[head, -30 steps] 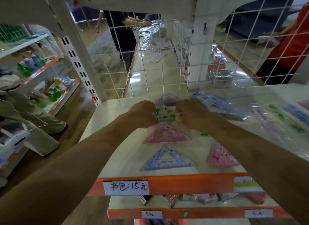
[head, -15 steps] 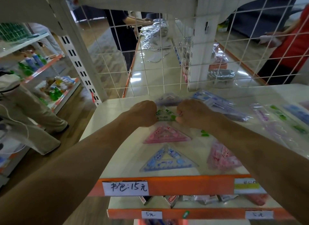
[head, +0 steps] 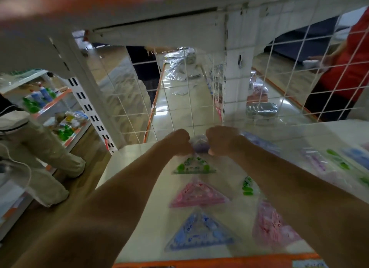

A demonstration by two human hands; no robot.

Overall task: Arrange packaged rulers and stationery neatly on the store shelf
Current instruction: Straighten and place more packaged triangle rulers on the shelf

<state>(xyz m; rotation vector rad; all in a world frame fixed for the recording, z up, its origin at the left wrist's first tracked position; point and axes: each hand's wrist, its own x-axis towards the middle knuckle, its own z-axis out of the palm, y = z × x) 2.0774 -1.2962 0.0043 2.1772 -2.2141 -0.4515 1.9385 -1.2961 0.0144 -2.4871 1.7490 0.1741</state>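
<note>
A green triangle ruler package (head: 193, 166) lies flat on the white shelf (head: 235, 214), at the back of a column of three. Its far tip reaches my two hands. My left hand (head: 179, 141) and my right hand (head: 221, 140) are both curled, knuckles up, pinching the clear wrapper at that tip. A purple package (head: 200, 147) shows between the hands. In front lie a pink triangle ruler (head: 198, 196) and a blue triangle ruler (head: 201, 232). My forearms hide part of the shelf.
A second pink package (head: 271, 226), a green item (head: 247, 186) and several packaged rulers (head: 339, 162) lie to the right. A white wire grid (head: 179, 100) backs the shelf, and an upper shelf hangs overhead. People stand at the left and far right.
The green triangle package went from lifted between my hands to flat on the shelf behind the pink one. My head moved closer and tilted up; both hands stay at the package's far tip.
</note>
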